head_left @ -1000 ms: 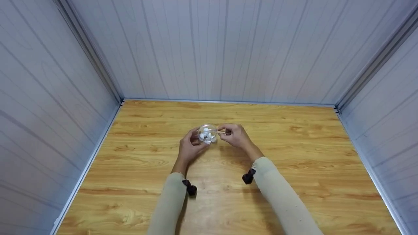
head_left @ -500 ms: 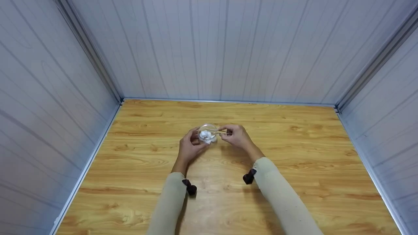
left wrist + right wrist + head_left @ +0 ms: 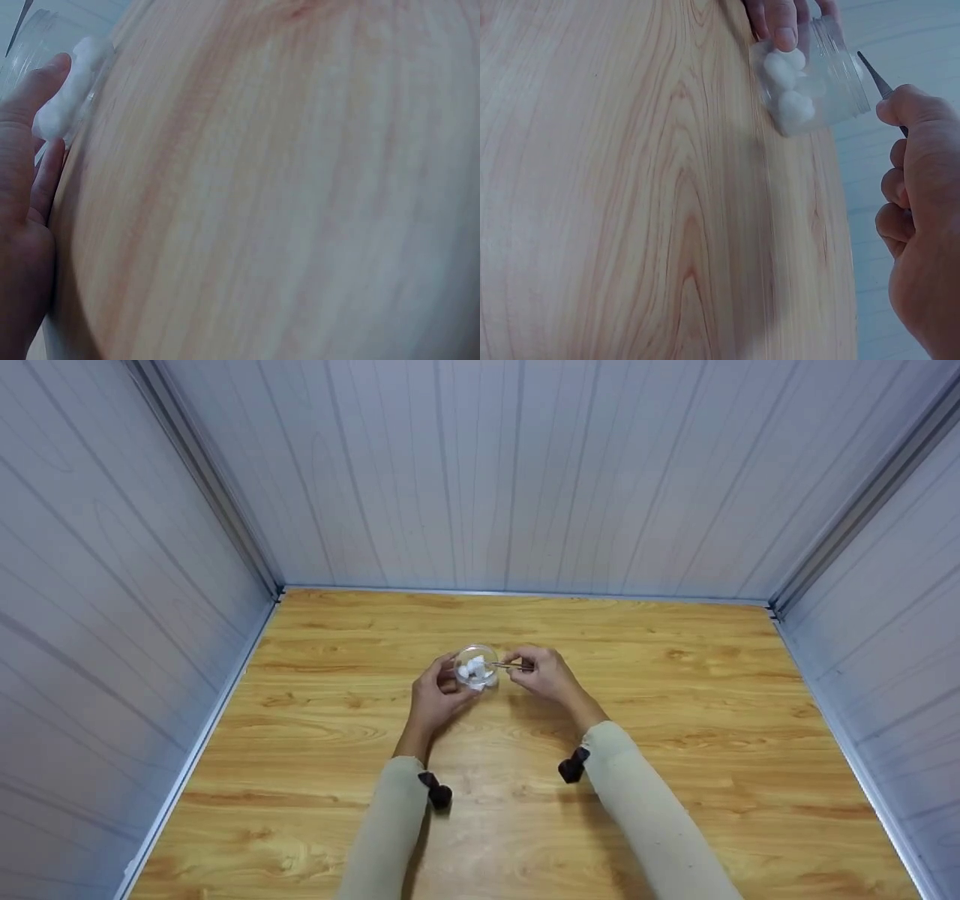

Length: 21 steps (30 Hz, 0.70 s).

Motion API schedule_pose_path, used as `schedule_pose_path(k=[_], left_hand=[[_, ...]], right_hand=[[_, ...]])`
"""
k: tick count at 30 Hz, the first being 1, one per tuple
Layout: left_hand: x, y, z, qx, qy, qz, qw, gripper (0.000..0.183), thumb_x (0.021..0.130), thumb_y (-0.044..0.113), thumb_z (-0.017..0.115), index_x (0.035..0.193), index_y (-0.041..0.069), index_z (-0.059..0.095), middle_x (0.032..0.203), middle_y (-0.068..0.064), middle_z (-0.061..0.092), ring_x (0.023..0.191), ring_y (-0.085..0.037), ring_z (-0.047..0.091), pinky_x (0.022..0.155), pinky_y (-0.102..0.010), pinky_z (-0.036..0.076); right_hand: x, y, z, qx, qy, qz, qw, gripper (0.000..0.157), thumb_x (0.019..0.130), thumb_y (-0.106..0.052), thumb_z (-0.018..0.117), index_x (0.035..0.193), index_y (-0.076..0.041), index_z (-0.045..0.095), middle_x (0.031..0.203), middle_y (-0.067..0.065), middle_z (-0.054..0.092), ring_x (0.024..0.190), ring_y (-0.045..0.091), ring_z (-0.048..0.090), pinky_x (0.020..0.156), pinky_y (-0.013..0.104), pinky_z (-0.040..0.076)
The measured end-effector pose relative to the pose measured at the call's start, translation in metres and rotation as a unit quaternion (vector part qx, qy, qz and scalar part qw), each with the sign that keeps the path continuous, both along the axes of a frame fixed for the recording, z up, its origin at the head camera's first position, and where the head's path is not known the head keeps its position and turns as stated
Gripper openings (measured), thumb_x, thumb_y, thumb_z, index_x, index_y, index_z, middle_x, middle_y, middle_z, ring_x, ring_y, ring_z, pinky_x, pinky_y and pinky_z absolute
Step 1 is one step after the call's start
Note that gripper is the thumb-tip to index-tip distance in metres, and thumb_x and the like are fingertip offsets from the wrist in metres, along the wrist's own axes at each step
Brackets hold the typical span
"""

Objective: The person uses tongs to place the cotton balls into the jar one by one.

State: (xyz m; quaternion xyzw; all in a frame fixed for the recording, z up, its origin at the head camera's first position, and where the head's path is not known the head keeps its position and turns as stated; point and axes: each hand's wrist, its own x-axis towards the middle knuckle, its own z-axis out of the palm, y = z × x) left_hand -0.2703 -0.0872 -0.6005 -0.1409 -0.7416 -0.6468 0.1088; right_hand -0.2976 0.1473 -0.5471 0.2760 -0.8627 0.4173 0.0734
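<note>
A clear, threaded-neck jar (image 3: 829, 97) stands on the table with several white cotton balls (image 3: 791, 107) inside. My left hand (image 3: 435, 701) grips it from the left, and the thumb lies along its side in the left wrist view. In my right hand (image 3: 546, 671) is a slim pair of metal tweezers (image 3: 877, 77), pinched between thumb and fingers. The tweezers' tips are at the jar's mouth, on its right side in the head view. No cotton ball shows at the tips in the right wrist view.
The wood-grain tabletop (image 3: 510, 825) is bounded by pale panel walls (image 3: 480, 472) at the back and both sides. Small black devices (image 3: 572, 765) are strapped at both sleeve cuffs.
A cotton ball at the tweezers' tips has dropped onto the others in the jar. The tweezers have drawn back slightly to the right, their prongs closer together. The left hand has stayed still.
</note>
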Motion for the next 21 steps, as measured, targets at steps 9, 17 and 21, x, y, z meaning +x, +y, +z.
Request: schedule_pose_path(k=[9, 17, 21], left_hand=[[0.003, 0.001, 0.007, 0.012, -0.013, -0.011, 0.9998, 0.073, 0.064, -0.003, 0.08, 0.13, -0.001, 0.046, 0.116, -0.028, 0.052, 0.097, -0.04, 0.056, 0.08, -0.048, 0.051], [0.0, 0.0, 0.002, 0.015, -0.011, -0.008, 0.9998, 0.075, 0.063, -0.003, 0.081, 0.13, 0.0, 0.047, 0.116, -0.027, 0.052, 0.098, -0.039, 0.057, 0.081, -0.045, 0.051], [-0.007, -0.001, -0.009, -0.001, -0.014, 0.01, 0.9998, 0.076, 0.062, 0.003, 0.083, 0.13, 0.008, 0.049, 0.114, -0.019, 0.056, 0.095, -0.03, 0.06, 0.078, -0.036, 0.053]], right_hand=[[0.002, -0.002, 0.001, -0.013, -0.018, -0.004, 1.0, 0.019, 0.079, -0.012, 0.067, 0.097, -0.014, 0.069, 0.058, -0.004, 0.05, 0.05, 0.009, 0.041, 0.04, 0.022, 0.033], [0.001, 0.001, 0.0, -0.025, -0.011, 0.007, 1.0, 0.018, 0.08, -0.01, 0.067, 0.098, -0.013, 0.07, 0.054, -0.002, 0.047, 0.046, 0.008, 0.036, 0.038, 0.022, 0.029], [0.002, 0.006, 0.002, -0.02, -0.019, 0.011, 1.0, 0.019, 0.081, -0.012, 0.067, 0.1, -0.012, 0.07, 0.055, -0.001, 0.048, 0.046, 0.009, 0.035, 0.038, 0.022, 0.03]])
